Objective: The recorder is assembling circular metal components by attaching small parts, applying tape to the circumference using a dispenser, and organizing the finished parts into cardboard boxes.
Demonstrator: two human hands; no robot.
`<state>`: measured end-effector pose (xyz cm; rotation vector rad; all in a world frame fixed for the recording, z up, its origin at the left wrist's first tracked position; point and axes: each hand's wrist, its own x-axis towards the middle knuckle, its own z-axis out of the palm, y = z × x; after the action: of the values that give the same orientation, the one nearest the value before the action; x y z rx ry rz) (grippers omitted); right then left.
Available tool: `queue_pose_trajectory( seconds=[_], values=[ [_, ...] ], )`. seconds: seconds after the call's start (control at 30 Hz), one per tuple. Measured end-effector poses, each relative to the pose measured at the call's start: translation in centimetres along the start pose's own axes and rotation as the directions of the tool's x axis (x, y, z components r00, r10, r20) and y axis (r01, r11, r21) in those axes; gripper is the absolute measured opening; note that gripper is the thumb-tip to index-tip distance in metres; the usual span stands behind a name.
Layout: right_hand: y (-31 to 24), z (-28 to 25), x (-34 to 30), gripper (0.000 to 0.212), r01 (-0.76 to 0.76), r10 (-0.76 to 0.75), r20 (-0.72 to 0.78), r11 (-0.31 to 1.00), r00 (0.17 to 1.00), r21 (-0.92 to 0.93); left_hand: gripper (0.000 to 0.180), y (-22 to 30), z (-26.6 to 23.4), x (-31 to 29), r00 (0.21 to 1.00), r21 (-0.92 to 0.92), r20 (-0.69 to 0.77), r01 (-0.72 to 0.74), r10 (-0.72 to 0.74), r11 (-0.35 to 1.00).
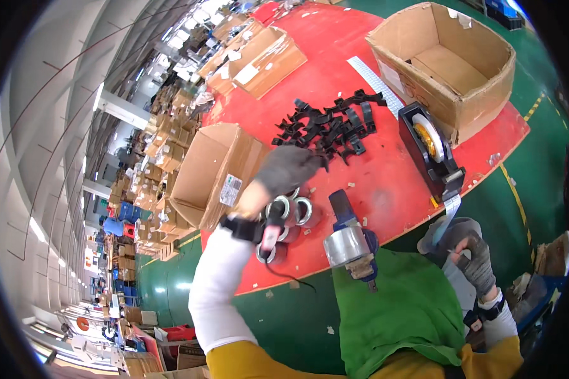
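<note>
My left hand (291, 170), in a dark grey glove, reaches over the near edge of a pile of black curved clips (335, 126). Its fingertips are beside one clip; motion blur hides whether they grip it. Under that wrist stand several silver metal rings (305, 213). My right hand (474, 260), in a grey glove with bare fingertips, is closed off the table's front edge, with a small pale thing at its fingertips that I cannot make out. A pale strip (450, 207) runs from the black tape dispenser (423, 148) toward it. Between my hands a dark clamp-like fixture (342, 211) bears a silver cylinder (346, 246).
On the red table (385, 183) an open carton (212, 170) stands at the left, a large one (487, 104) at the far right, others (269, 63) farther back. A white ruled strip (376, 85) lies behind the dispenser. A green apron (401, 309) covers my lap.
</note>
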<state>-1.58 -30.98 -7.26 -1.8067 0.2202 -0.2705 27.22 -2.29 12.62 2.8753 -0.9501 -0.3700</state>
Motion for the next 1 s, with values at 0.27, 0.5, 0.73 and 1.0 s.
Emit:
queue_pose_trajectory(
  seconds=[0.27,0.5,0.73,1.0],
  values=[
    [-13.1,5.7,4.5,0.014,0.276,-0.366,0.08,0.813,0.927,0.513,0.031,10.9,6.8,-15.6,0.889,-0.833,-0.308,-0.079,-0.34,0.548],
    [-14.9,7.9,1.6,0.015,0.16,-0.28,0.084,0.74,0.956,0.654,0.024,16.5,13.3,-17.5,0.768,-0.802,-0.489,-0.209,-0.413,0.56],
    [-13.6,6.5,0.6,0.017,0.442,-0.434,-0.107,0.823,0.895,0.358,0.021,17.7,14.9,-17.8,0.768,-0.706,-0.558,-0.242,-0.313,0.666],
    [-12.7,6.6,0.3,0.017,0.48,-0.442,-0.187,0.81,0.877,0.337,0.019,19.5,14.6,-17.9,0.776,-0.67,-0.567,-0.237,-0.278,0.704]
  ],
)
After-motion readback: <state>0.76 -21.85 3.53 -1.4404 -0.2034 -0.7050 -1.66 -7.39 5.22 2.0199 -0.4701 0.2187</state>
